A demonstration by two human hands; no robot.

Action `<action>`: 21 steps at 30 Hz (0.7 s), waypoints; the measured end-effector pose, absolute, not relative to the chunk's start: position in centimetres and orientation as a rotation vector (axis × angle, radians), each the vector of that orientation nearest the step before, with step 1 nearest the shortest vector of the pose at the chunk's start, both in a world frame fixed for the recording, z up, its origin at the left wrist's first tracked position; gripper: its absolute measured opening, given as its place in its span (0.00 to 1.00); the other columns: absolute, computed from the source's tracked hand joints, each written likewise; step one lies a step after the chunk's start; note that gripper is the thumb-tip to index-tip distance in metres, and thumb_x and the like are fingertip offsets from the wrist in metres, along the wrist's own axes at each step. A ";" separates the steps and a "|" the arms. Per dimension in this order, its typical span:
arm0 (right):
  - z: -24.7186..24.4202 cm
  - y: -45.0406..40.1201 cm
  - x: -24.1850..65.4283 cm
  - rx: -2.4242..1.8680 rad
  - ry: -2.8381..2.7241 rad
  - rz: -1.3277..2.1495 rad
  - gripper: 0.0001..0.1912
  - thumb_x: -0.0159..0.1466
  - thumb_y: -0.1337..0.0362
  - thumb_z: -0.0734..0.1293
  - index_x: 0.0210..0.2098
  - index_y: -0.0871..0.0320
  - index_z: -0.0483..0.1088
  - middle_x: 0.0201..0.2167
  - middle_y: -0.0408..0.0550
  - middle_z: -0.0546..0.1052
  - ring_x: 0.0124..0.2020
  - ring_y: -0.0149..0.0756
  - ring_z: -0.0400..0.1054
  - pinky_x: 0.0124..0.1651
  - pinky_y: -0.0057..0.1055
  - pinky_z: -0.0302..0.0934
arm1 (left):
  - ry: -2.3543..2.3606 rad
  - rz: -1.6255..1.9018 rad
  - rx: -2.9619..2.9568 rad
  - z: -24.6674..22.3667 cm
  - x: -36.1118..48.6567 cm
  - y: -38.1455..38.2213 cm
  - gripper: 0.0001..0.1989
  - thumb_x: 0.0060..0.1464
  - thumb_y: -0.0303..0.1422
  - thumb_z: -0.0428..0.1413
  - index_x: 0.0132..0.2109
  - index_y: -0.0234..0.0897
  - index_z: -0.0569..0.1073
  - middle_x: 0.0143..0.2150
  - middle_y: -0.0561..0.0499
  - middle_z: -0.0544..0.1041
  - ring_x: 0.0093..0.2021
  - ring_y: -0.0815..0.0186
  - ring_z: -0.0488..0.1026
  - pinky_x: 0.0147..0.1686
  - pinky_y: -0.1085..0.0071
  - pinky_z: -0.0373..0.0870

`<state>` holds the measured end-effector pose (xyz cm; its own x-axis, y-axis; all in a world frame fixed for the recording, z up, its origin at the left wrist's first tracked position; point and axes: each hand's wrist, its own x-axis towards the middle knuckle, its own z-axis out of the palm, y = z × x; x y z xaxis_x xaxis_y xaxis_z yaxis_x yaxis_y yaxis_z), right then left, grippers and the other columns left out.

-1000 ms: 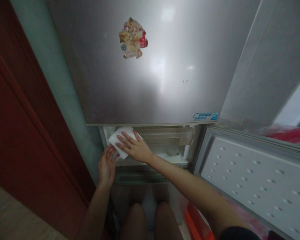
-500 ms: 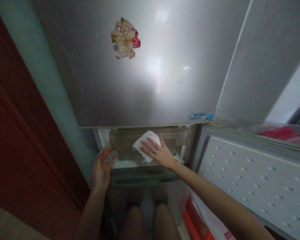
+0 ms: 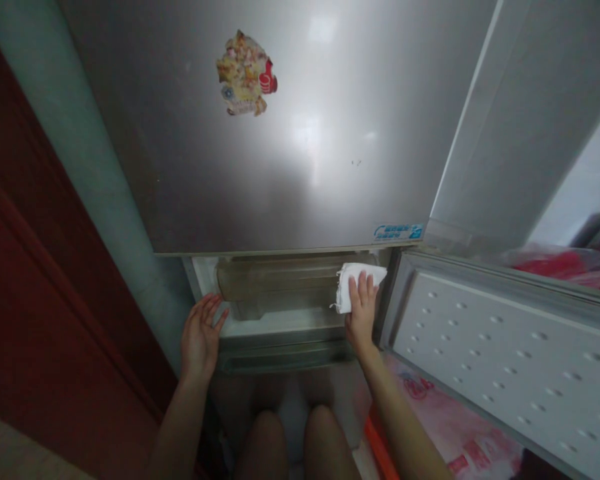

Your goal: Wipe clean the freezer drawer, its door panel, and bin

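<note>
My right hand (image 3: 363, 313) presses a folded white cloth (image 3: 347, 287) with a frayed edge against the right end of a translucent drawer front (image 3: 280, 277). Its fingers lie over the cloth. The drawer sits inside the open lower compartment of a silver refrigerator. At the compartment's left edge is my left hand (image 3: 200, 337), empty, with its fingers loosely bent and apart. Whether its fingertips touch the frame, I cannot tell.
The silver upper door (image 3: 290, 133) is closed above, bearing a torn sticker (image 3: 245, 73). To the right, the lower door (image 3: 500, 360) stands swung open, with a pink-and-white plastic bag (image 3: 460, 427) below it. A reddish-brown wooden door (image 3: 45, 300) is on the left.
My right hand has moved the cloth from the middle of the drawer front to its right end, and the hand now points more upward. My left hand has stayed almost in place.
</note>
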<state>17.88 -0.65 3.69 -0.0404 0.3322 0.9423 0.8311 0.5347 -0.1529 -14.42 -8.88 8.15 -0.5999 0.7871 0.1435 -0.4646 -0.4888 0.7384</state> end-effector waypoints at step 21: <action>3.6 -1.3 9.5 -1.114 -1.198 -0.279 0.41 0.59 0.73 0.50 0.72 0.59 0.40 0.72 0.59 0.43 0.73 0.49 0.29 0.64 0.71 0.35 | 0.880 2.115 0.642 8.4 -14.5 -9.1 0.07 0.49 0.36 0.60 0.36 0.39 0.77 0.47 0.47 0.76 0.60 0.56 0.66 0.57 0.54 0.66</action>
